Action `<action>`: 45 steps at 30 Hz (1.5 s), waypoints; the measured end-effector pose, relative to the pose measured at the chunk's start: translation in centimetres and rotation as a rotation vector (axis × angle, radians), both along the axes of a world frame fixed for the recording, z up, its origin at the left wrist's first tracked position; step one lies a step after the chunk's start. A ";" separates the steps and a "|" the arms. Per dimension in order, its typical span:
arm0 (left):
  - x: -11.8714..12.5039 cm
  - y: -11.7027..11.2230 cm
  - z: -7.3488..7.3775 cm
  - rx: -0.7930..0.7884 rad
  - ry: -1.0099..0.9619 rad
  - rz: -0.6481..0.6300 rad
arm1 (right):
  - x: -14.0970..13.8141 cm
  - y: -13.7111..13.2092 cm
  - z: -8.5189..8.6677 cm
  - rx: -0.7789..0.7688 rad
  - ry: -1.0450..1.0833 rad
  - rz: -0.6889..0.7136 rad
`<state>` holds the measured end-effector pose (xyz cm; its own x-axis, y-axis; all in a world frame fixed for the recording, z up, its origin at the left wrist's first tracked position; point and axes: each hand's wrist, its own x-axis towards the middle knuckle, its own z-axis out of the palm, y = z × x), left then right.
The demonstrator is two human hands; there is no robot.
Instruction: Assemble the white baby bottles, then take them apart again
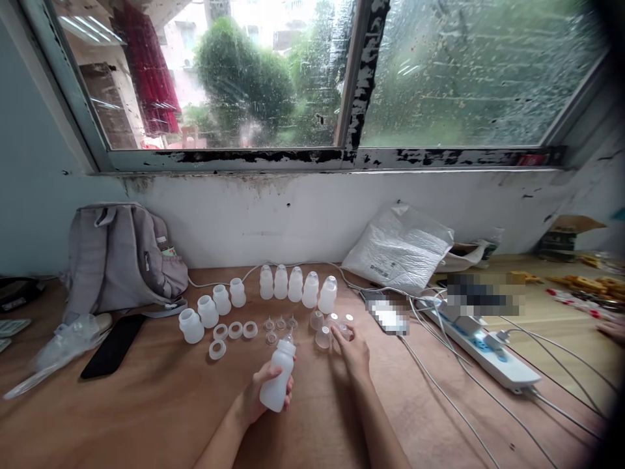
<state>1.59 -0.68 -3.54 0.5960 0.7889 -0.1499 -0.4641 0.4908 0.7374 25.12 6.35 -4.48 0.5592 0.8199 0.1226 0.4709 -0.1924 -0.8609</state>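
My left hand is wrapped round a frosted baby bottle, tilted slightly, with a white collar and a clear teat on top. Over a small group of clear dome caps, my right hand has its fingertips closed on one clear cap, partly hidden by them. Another cap sits just left of those fingers. Several clear teats stand beyond the held bottle. White collar rings lie left of the teats. Open bottles form a slanting row behind the rings; capped bottles stand along the back.
A grey backpack, a black phone and a clear plastic bag are on the left. To the right are a white power strip with cables, a blurred device and a silvery pouch. Another person's hand shows far right.
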 end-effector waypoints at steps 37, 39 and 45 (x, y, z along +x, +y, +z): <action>-0.5 0.0 0.9 -0.011 0.126 -0.159 | -10.1 -5.0 3.6 0.051 0.609 0.685; -0.5 0.0 0.4 -0.026 0.030 -0.209 | -10.1 -5.2 4.0 0.052 0.664 0.753; -0.1 -0.1 -1.8 -0.160 -0.554 -0.358 | -9.6 -4.8 4.5 0.041 0.921 0.993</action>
